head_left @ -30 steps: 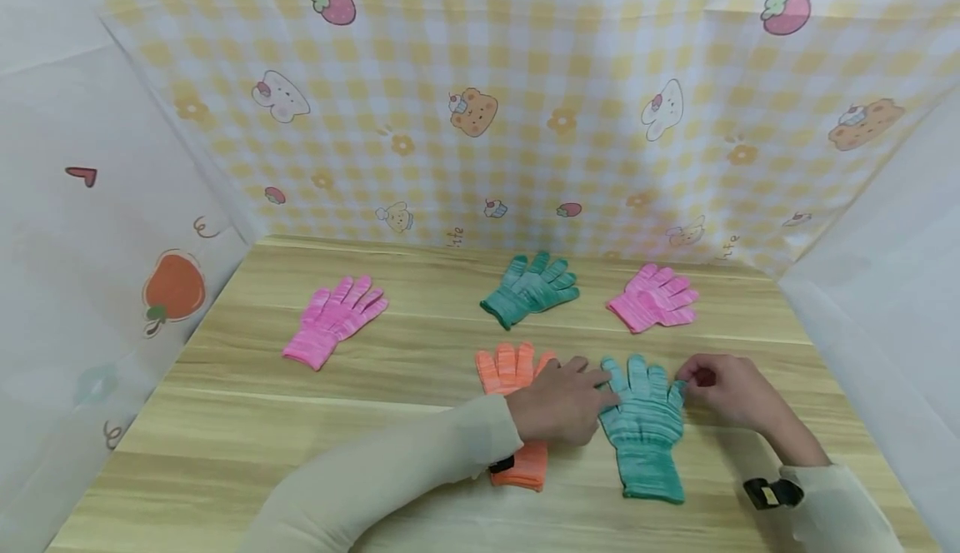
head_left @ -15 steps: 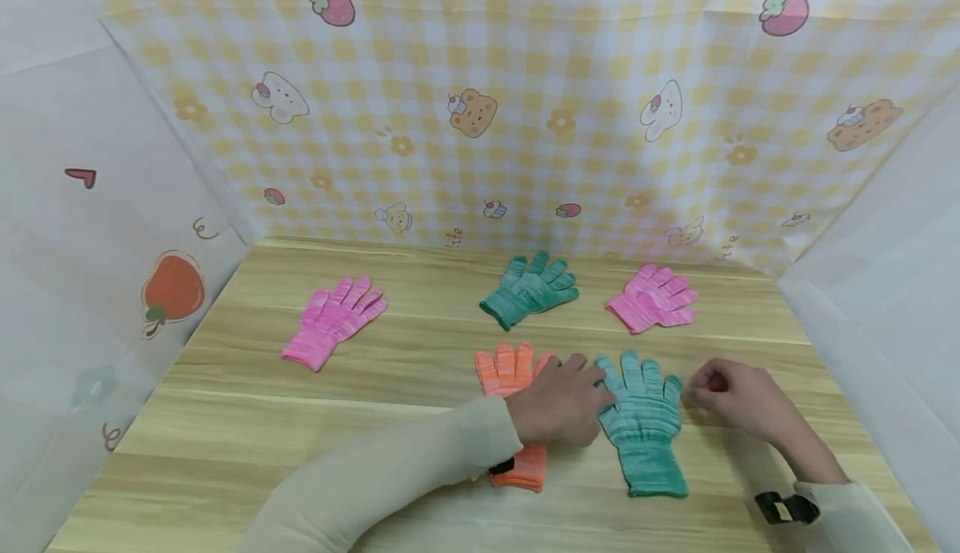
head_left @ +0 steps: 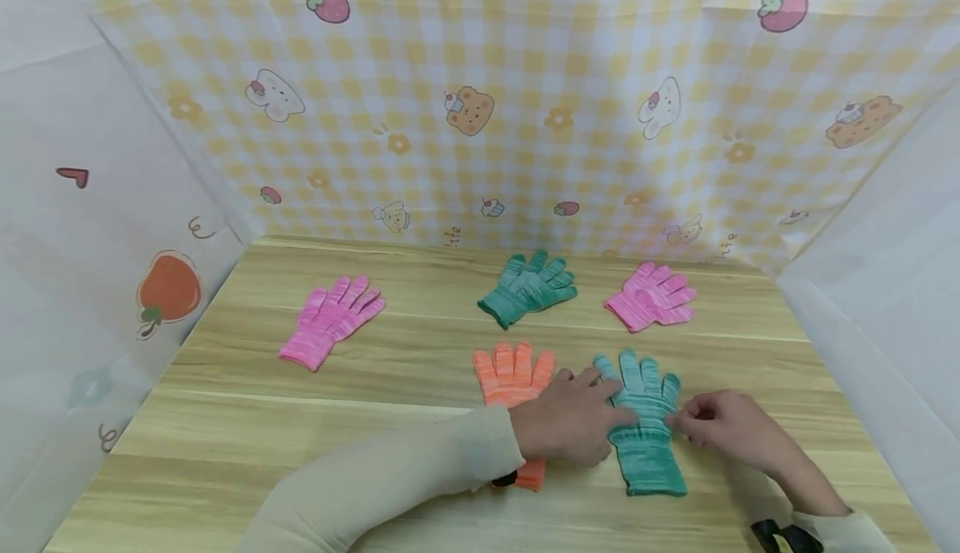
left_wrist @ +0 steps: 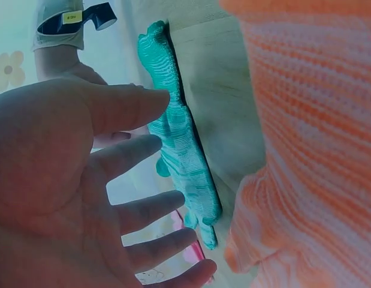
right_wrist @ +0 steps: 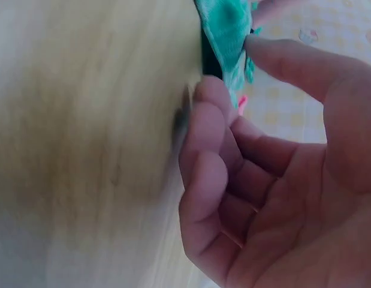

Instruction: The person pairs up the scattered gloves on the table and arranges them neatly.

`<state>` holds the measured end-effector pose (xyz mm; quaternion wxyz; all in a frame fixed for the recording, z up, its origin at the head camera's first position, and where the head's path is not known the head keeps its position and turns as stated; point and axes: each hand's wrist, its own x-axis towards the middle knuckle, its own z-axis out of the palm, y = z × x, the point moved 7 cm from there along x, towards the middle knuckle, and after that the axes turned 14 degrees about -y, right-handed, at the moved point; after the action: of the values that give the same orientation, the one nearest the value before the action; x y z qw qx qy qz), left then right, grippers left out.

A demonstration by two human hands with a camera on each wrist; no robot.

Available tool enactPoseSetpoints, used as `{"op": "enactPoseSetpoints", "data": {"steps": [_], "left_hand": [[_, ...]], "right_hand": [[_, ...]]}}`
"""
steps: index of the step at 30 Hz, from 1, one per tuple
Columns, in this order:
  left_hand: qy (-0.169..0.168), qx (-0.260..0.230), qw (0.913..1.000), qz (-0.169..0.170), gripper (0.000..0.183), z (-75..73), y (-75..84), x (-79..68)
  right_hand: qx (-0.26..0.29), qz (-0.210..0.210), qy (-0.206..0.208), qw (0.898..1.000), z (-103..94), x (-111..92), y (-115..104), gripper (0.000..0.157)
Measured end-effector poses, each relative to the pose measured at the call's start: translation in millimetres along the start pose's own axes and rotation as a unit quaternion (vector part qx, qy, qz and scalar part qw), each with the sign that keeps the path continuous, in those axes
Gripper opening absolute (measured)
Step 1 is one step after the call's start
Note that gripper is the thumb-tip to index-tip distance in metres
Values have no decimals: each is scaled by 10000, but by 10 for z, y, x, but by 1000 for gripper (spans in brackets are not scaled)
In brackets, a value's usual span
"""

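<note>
A light green knit glove (head_left: pixel 643 432) lies on the table, its fingers pointing away from me. My left hand (head_left: pixel 570 420) reaches over an orange glove (head_left: pixel 513 370), hiding part of it. Its fingers, loosely extended in the left wrist view, rest on the green glove's left side. From the other side, my right hand (head_left: pixel 731 428) pinches the green glove's right edge, near the base of its fingers. In the right wrist view the thumb (right_wrist: pixel 281 57) is on the glove edge, with the other fingers curled.
Behind lie a darker green glove (head_left: pixel 528 288) and a pink glove (head_left: pixel 651 296). Another pink glove (head_left: pixel 332 322) is at the left. A yellow checked cloth (head_left: pixel 420 120) rises along the wooden table's (head_left: pixel 247 436) back edge; white cloth hangs at both sides.
The right hand left the green glove's outermost finger, moved nearer me and took the glove's side edge. My left hand shifted slightly right and nearer, its fingertips further over the glove.
</note>
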<state>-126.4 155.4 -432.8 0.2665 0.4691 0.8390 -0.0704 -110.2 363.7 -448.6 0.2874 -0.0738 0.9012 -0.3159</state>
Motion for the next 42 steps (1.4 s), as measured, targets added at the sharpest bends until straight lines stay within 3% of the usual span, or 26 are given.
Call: {"op": "enactPoseSetpoints", "data": {"steps": [8,21,26,31,36,42], "left_hand": [[-35,94,9999,35,52,50,24,-9],[79,407,9991,-43,50,22,19,-67],[12,248,9997,-35,52,15,22,-84],[-49,253,9997,-50,51,10,71,-122],[-54,594,9982,10,49,23,155,-179],[11,802,9967,90,45,58,186,-209]], "right_hand": [[-565,487,278,9968,78,43,-24,26],[-756,409,83,9963,85,17,-48,31],[-932,330,343,9945,-25,-4,-80,22],[-1237,-121,779,9892,-118,-4,-197,6],[-1463,-387,1135,9819,-154,36,-268,19],[-1664,-276,1023,9804,-119,78,-234,28]]}}
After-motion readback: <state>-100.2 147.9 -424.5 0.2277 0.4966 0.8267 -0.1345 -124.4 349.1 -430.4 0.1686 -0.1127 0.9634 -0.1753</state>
